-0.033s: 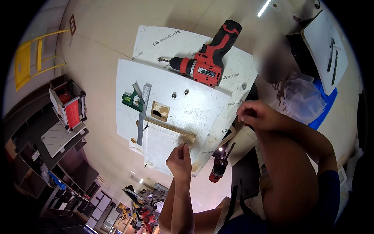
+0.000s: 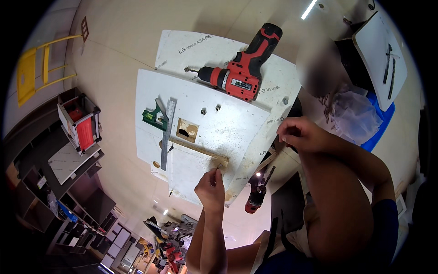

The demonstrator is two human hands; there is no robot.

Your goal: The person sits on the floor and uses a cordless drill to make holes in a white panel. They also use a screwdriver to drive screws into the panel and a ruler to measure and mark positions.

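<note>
My left hand (image 2: 210, 186) is closed in a pinch at the near end of a narrow wooden strip (image 2: 198, 152), over the white board (image 2: 246, 123). A tiny metallic glint shows at its fingertips; I cannot make out what they hold. Loosely curled, my right hand (image 2: 302, 134) rests at my bent knee with nothing visible in it. Left of the strip lies a combination square (image 2: 168, 137) with a green head and steel rule. Beyond it, a red and black cordless drill (image 2: 237, 78) lies on its side with a bit fitted.
Two small metal pieces, one of them a dark stub (image 2: 204, 111), lie near a square cutout (image 2: 187, 130) in the board. A second red drill (image 2: 255, 198) stands beside my leg. A clear plastic bag (image 2: 356, 114), a yellow chair (image 2: 28, 75) and a cart (image 2: 82, 123) stand around.
</note>
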